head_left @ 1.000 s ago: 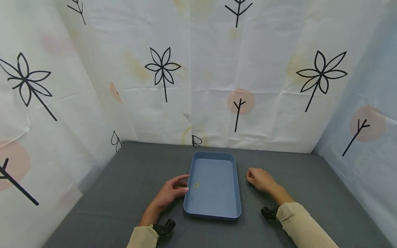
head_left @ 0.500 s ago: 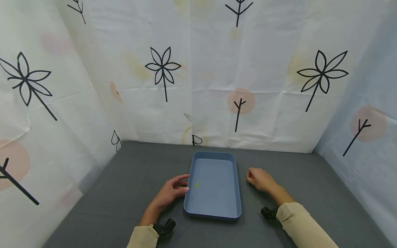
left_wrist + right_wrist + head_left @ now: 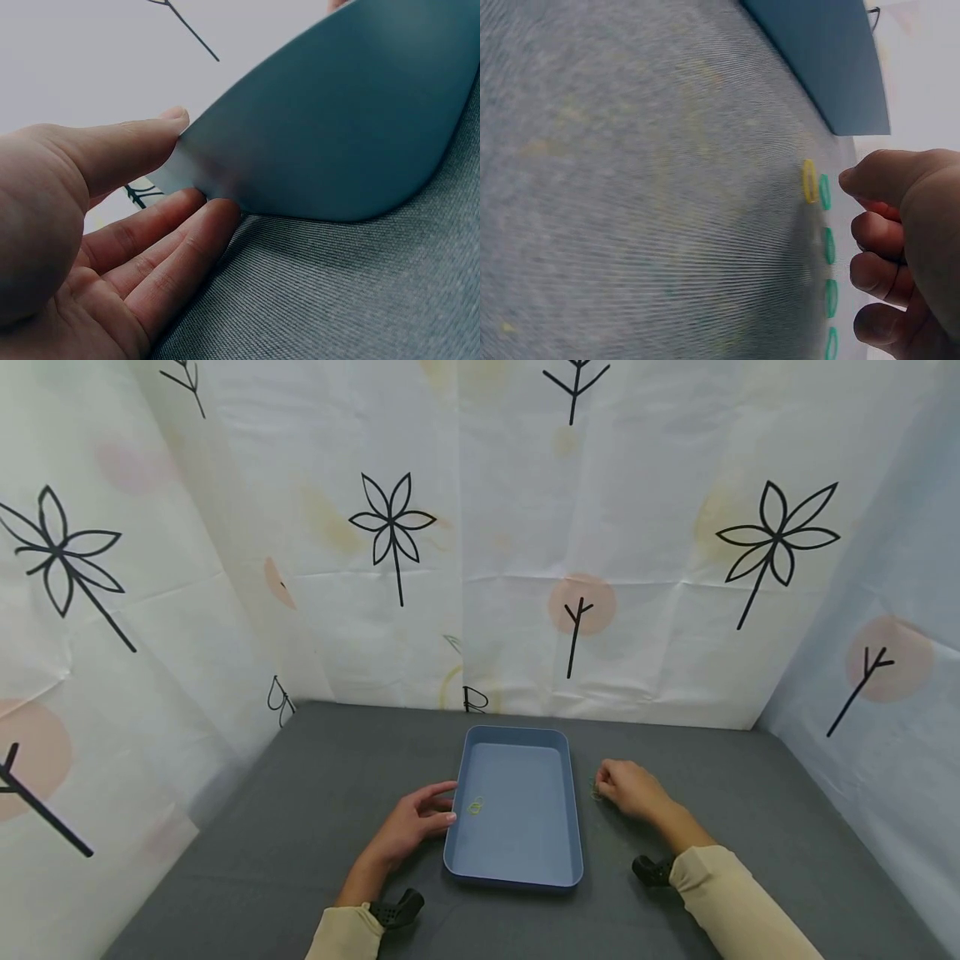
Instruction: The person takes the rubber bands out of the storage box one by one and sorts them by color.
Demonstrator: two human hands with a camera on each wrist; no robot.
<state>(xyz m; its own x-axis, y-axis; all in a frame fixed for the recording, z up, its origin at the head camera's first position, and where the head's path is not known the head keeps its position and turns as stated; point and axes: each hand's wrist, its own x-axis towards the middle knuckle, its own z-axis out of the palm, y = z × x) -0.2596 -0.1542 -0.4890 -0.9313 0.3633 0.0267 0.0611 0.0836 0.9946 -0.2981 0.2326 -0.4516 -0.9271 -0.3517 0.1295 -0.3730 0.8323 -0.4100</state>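
Note:
A shallow blue tray [image 3: 525,852] lies on the grey table. My left hand [image 3: 408,827] touches its left side, with the thumb at the rim and relaxed fingers against the outer wall in the left wrist view. Inside the tray are small yellow bands [image 3: 476,807], like thin rubber bands. To its right, my right hand [image 3: 630,789] is low over the table with its fingers curled. Beside its fingertips, the right wrist view shows a yellow band [image 3: 810,181] and several green bands [image 3: 829,246] in a row. Nothing shows between thumb and fingers; the index fingertip is hidden.
The grey cloth-covered table [image 3: 337,752] extends on both sides of the tray. White curtains [image 3: 517,527] with printed plants stand behind and at both sides. Black cameras [image 3: 651,871] are strapped to both wrists.
My right hand has risen very slightly near the bands over the last half second. The left hand and the tray hold the same place.

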